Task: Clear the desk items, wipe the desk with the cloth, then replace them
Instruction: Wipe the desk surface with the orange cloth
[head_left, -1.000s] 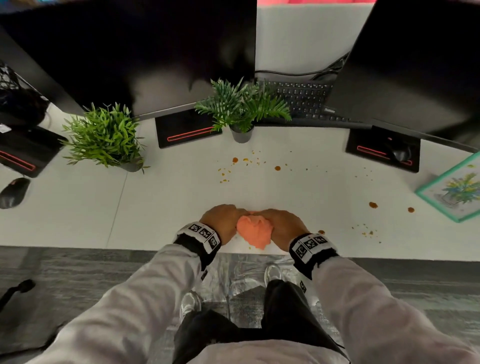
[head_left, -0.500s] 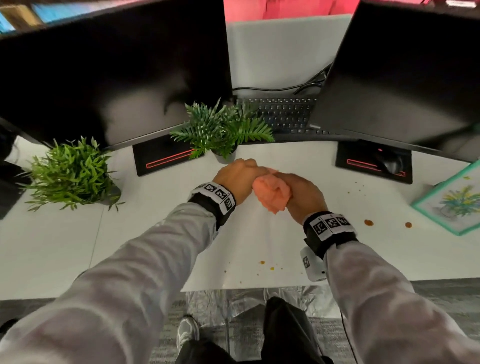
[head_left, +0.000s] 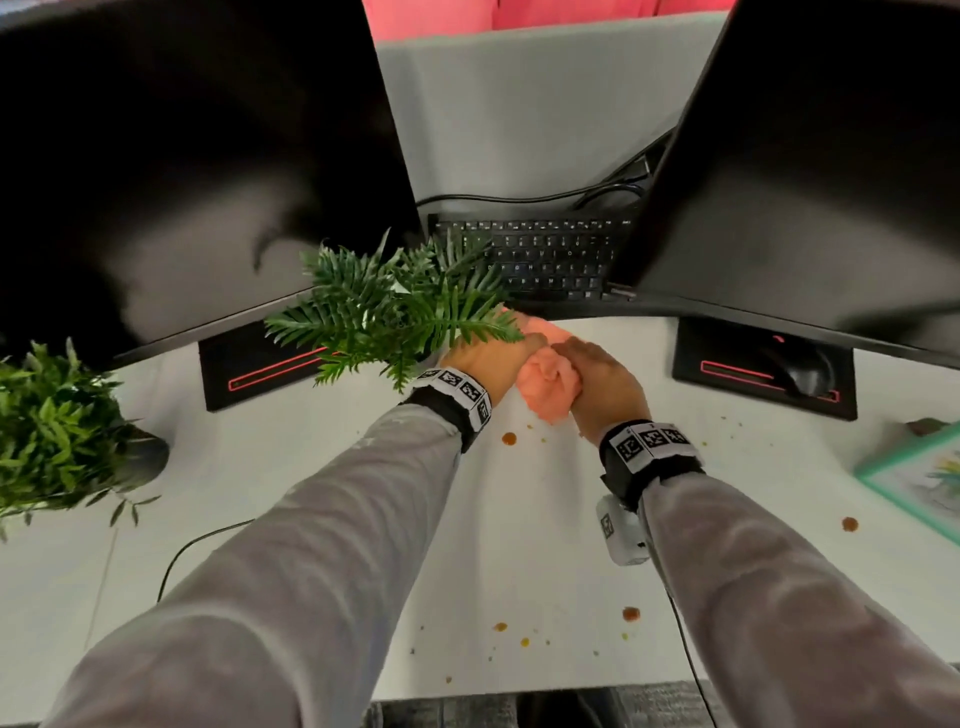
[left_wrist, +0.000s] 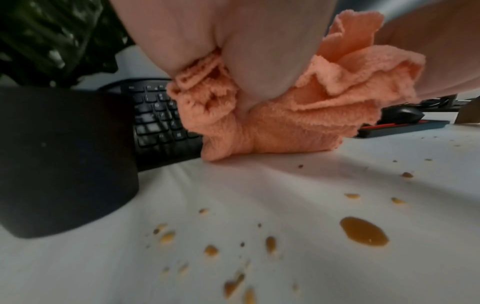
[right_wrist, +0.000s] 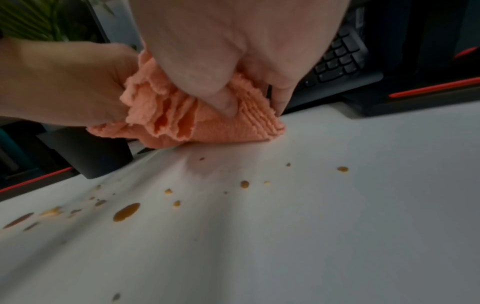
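A bunched orange cloth (head_left: 545, 387) (left_wrist: 291, 121) (right_wrist: 187, 123) rests on the white desk (head_left: 311, 467) near the back, just in front of the black keyboard (head_left: 540, 257). My left hand (head_left: 488, 364) grips its left side and my right hand (head_left: 597, 384) grips its right side, fingers curled into the folds. Brown sauce drops (left_wrist: 363, 231) (right_wrist: 126, 211) dot the desk on the near side of the cloth. A fern in a dark pot (head_left: 395, 312) (left_wrist: 59, 160) stands right beside my left hand; its fronds overlap that hand.
Two dark monitors (head_left: 182, 156) (head_left: 805, 156) overhang the back of the desk, with red-striped stands (head_left: 260, 364) (head_left: 763, 374). A black mouse (head_left: 802, 366) lies on the right stand. A second plant (head_left: 57, 431) is at left, a green-framed picture (head_left: 919, 483) at right.
Both hands have carried the cloth from the desk's front edge toward the back, up to the keyboard and the fern. The head view has moved forward with them.
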